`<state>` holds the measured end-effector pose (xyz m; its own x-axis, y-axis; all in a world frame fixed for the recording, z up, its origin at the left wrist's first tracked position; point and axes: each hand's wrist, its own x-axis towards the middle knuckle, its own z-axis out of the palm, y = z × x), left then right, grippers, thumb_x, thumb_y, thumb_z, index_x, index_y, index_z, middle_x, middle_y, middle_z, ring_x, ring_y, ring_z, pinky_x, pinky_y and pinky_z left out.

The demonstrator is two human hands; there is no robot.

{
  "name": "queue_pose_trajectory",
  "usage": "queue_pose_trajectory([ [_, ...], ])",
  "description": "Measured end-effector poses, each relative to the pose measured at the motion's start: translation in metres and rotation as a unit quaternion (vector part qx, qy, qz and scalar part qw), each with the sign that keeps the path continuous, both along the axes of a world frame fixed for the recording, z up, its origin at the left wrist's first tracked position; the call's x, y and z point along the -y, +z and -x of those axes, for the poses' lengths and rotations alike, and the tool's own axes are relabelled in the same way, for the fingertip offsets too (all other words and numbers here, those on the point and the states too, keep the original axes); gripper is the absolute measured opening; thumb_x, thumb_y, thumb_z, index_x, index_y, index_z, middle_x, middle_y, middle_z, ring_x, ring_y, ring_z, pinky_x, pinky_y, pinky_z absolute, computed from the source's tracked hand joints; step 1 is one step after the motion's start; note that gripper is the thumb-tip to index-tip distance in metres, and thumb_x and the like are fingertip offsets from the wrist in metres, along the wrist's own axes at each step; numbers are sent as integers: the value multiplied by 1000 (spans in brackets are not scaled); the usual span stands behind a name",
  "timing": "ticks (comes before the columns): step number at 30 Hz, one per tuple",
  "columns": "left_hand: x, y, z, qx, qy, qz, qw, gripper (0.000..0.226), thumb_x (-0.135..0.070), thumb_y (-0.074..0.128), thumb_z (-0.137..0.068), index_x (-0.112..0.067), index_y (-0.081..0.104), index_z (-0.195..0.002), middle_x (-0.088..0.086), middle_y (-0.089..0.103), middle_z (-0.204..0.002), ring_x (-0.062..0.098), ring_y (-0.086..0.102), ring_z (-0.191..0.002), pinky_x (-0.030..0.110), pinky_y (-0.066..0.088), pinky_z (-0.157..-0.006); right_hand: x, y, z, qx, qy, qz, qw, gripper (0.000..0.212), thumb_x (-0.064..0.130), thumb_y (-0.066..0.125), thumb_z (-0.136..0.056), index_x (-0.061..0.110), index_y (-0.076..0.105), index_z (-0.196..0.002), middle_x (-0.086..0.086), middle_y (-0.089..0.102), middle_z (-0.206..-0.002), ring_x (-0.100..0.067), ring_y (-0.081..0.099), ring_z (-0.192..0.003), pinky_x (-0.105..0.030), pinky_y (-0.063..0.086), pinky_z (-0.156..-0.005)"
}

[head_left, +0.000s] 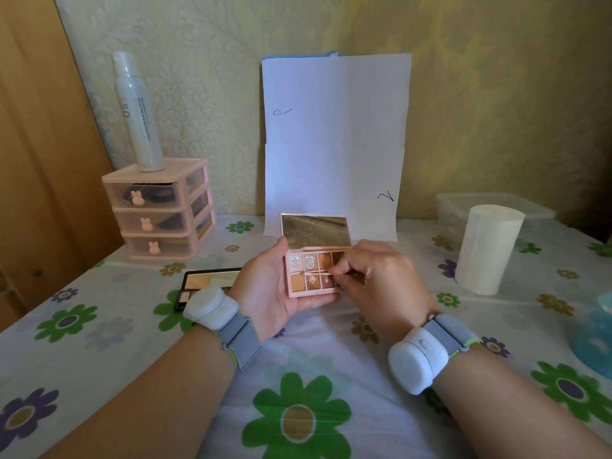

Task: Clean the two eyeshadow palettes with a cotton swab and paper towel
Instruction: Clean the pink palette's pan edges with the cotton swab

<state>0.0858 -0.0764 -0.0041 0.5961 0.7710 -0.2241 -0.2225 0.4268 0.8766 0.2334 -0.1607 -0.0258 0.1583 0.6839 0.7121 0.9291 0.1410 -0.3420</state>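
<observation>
Nearest the camera, two bare forearms reach in from six o'clock over the flowered tablecloth (331, 342), each with a grey wrist band (412, 362).

The left hand (265, 286) cradles the pink eyeshadow palette (313, 284) just above the cloth, palm under the base, thumb curled against its nine o'clock edge and fingertips showing under its near edge. The right hand (374, 276), at the palette's three o'clock, pinches the cotton swab (318, 275) near one end with its fingertips pressed together. The swab's white tip rests on the ridge between the two rows of pans.

The palette looks light and rigid, a thin plastic case with a hinged mirror lid standing open at twelve o'clock. It is best held by the base edges, as here, since the pressed powder is probably crumbly and the mirror breakable. It holds two rows of pans in peach, bronze and brown, and two upper-left pans look nearly empty and silvery. The swab is a slim, feather-light stick that would bend under hard pressure, so a close grip suits it.

At the pink palette's nine o'clock, the black eyeshadow palette (212, 279) lies open on the cloth, partly hidden behind the left wrist. Towards two o'clock the paper towel roll (486, 250) stands upright, soft and untouched. Farther off at ten o'clock sits a pink drawer unit (159, 210).
</observation>
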Motion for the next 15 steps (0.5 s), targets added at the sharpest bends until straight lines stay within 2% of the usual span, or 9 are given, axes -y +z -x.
queue_pose_trajectory([
  [4, 0, 1, 1, 8, 3, -3, 1000, 62, -48, 28, -109, -1, 62, -128, 25, 73, -117, 39, 73, -96, 56, 59, -81, -1, -1, 0, 12, 12, 5, 1000, 17, 11, 78, -75, 27, 72, -73, 12, 63, -77, -13, 59, -78, -28, 47, -68],
  [9, -3, 2, 2, 16, 15, 3, 1000, 59, -49, 30, -109, -3, 62, -129, 24, 74, -115, 39, 75, -91, 55, 62, -71, 1, 1, -1, 35, 32, 30, 998, 18, 10, 77, -74, 26, 72, -72, 13, 63, -77, -11, 58, -77, -23, 45, -67],
  [15, -4, -1, 0, 18, 7, 2, 1000, 57, -47, 29, -109, -4, 64, -122, 24, 74, -112, 38, 75, -89, 56, 61, -76, -1, -1, 0, 21, 13, 19, 1000, 18, 10, 77, -74, 26, 71, -71, 14, 63, -77, -13, 58, -77, -23, 44, -68],
])
